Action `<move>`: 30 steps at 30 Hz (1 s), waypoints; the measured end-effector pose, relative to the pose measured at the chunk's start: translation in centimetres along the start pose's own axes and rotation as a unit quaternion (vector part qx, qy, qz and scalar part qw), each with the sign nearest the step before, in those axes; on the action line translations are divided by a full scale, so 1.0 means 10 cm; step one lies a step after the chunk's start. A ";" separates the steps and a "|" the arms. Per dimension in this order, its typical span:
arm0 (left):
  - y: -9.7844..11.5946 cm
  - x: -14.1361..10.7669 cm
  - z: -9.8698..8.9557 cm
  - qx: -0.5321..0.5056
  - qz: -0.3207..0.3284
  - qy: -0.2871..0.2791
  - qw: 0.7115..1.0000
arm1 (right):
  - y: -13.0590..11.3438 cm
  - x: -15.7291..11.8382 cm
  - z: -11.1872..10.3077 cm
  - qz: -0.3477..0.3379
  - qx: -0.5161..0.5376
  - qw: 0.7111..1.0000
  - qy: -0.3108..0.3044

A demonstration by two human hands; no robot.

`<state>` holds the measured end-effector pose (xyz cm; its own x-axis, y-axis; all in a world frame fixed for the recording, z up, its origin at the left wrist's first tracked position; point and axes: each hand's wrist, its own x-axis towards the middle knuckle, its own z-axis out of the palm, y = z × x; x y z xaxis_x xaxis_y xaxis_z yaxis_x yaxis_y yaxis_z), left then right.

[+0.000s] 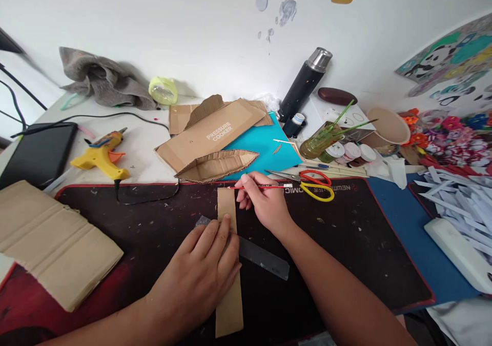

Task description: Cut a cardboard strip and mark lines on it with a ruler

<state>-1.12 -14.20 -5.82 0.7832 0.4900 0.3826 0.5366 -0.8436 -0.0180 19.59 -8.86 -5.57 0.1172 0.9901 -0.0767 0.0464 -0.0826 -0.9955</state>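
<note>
My right hand (263, 200) pinches a red pencil (265, 185) whose tip touches the far end of a narrow cardboard strip (229, 315). The strip runs lengthwise away from me on the dark mat. Spread flat over its middle lies my left hand (203, 264), fingers stretched out and pressing down. Under those fingers a grey ruler (265, 259) crosses the strip at a slant; its middle part is hidden. Just beyond the strip's far end rests a boat-shaped cardboard piece (217, 165).
Scissors (317, 184) lie right of my right hand. A yellow glue gun (102, 156) with its cord sits at back left, a folded cardboard piece (57, 243) at left. Cardboard marked PRESSURE COOKER (219, 130), a black flask (303, 84) and paper strips (457, 197) stand around.
</note>
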 end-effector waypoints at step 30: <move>-0.01 0.01 -0.01 0.004 0.003 -0.001 1.000 | 0.00 -0.01 0.00 -0.006 0.011 1.000 0.012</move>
<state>-1.11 -14.10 -5.71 0.7874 0.4853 0.3802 0.5342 -0.8449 -0.0280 19.62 -8.95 -5.54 0.1399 0.9881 -0.0631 0.0254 -0.0672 -0.9974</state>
